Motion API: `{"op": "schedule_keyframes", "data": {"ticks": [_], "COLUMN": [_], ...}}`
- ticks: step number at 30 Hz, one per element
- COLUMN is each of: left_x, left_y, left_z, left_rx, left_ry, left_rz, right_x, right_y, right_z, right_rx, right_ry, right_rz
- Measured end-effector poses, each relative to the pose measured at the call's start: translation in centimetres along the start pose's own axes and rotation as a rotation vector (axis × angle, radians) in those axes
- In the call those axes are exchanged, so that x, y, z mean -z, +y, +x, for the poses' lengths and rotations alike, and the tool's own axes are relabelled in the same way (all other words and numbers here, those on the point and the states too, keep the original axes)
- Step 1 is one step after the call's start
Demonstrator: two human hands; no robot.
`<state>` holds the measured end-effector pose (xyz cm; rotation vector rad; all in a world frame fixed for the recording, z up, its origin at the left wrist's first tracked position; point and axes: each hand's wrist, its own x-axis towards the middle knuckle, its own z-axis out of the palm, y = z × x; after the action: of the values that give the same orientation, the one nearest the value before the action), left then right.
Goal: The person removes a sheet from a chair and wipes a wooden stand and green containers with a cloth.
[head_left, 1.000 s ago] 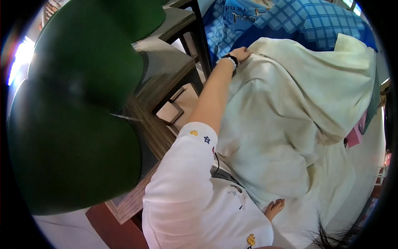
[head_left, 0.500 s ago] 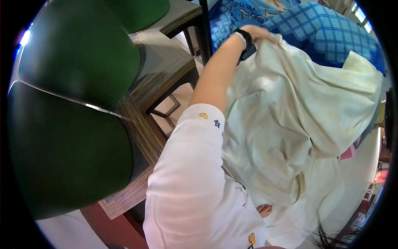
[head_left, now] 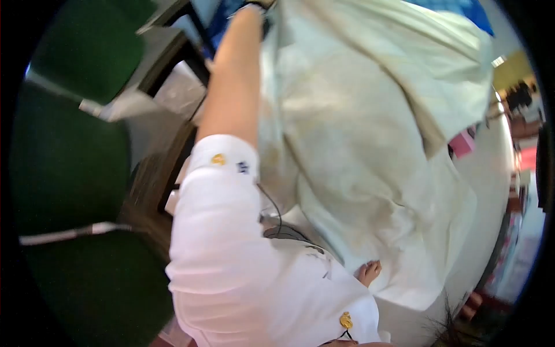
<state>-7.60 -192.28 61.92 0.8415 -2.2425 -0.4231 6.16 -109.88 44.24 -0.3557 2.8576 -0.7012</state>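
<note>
My left arm, in a white sleeve, reaches to the top edge of the head view. A dark watch [head_left: 266, 26] is on its wrist. My left hand [head_left: 268, 3] is almost wholly cut off by the frame edge, so its fingers are hidden. From it hangs a large cream cloth [head_left: 352, 104], stretched smooth near the hand and creased lower down. Blue patterned fabric [head_left: 471, 16] shows behind the cloth's far edge. My right hand is not in view.
Dark green chair backs [head_left: 69, 168] stand close along the left, by a wood-grain frame [head_left: 153, 208]. A bare foot [head_left: 369, 272] shows beside the cloth's lower edge. A pink box-like thing [head_left: 462, 143] lies to the right on the pale floor [head_left: 483, 173].
My left hand has moved up and left in the view, and the cream cloth has spread out with it, hiding most of the blue fabric. The camera has also shifted.
</note>
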Motion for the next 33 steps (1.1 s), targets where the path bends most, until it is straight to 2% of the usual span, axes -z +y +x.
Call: {"op": "schedule_keyframes", "data": {"ticks": [2, 3, 4, 5, 6, 8, 9, 10, 12, 14, 16, 18, 20, 22, 24, 26, 28, 30, 31, 33], "left_x": [-3.8, -5.0, -1.6, -1.7, -1.7, -1.3, -1.7, -1.8, -2.0, -2.9, -4.6, -5.1, -6.7, -10.1, -12.5, -12.7, -14.9, -13.8, -12.9, -11.2], "left_y": [-3.3, -5.6, -1.2, -1.8, -2.0, -1.1, 0.9, 2.1, 5.0, 8.6, 11.9, 16.3, 19.9, 22.2, 25.0, 27.8, 31.1, 33.5, 34.8, 36.6], "left_z": [-4.4, -2.7, -5.0, -5.2, -5.1, -4.1, -4.3, -3.8, -3.4, -3.7, -3.3, -4.6, -5.0, -5.3, -5.6, -5.9, -5.9, -6.1, -6.0, -5.8], "left_rx": [-0.168, 0.189, 0.445, 0.557, 0.412, 0.289, 0.294, 0.281, 0.111, 0.069, -0.002, -0.047, -0.199, -0.356, -0.353, -0.307, -0.279, -0.211, -0.228, -0.191], "left_ry": [-0.325, -1.127, -1.181, -1.241, -1.191, -0.989, -0.890, -0.890, -0.817, -0.840, -1.108, -1.173, -1.203, -1.042, -1.024, -0.994, -0.868, -0.862, -0.869, -0.910], "left_rz": [0.632, 0.451, 0.363, 0.204, 0.172, 0.138, 0.084, 0.077, -0.189, -0.179, -0.116, -0.104, -0.147, -0.131, -0.168, -0.465, -0.767, -0.911, -0.906, -0.646], "right_x": [-0.4, -0.4, -0.5, -0.8, -0.8, -0.3, -0.7, -0.6, -0.6, -0.7, -0.3, -0.4, -1.3, -1.7, -1.9, -2.2, -2.0, -1.7, -1.6, -1.3], "right_y": [1.6, 1.7, 1.8, 1.6, 1.5, 1.1, 1.9, 1.9, 2.1, 1.9, 1.4, 1.4, 2.4, 2.8, 2.8, 2.3, 2.5, 1.2, 0.7, -0.2], "right_z": [0.0, -0.2, -0.1, 0.0, 0.1, 0.2, 0.3, 0.3, 0.1, 0.0, -0.2, 0.1, -0.3, -0.6, -0.7, -1.0, -0.8, -1.0, -1.0, -1.1], "right_rx": [0.154, 0.132, 0.108, 0.090, 0.083, 0.101, 0.094, 0.098, 0.091, 0.079, 0.051, 0.029, 0.084, 0.070, 0.012, -0.005, -0.020, -0.052, -0.059, -0.078], "right_ry": [0.027, 0.050, 0.053, 0.055, 0.070, 0.024, 0.044, 0.032, 0.031, 0.058, 0.027, 0.005, 0.052, 0.097, 0.056, 0.091, 0.132, 0.157, 0.177, 0.183], "right_rz": [-0.011, -0.016, 0.022, 0.064, 0.068, 0.009, 0.011, 0.000, -0.012, 0.004, 0.008, 0.019, -0.059, -0.060, -0.039, -0.035, -0.029, -0.050, -0.040, -0.034]}}
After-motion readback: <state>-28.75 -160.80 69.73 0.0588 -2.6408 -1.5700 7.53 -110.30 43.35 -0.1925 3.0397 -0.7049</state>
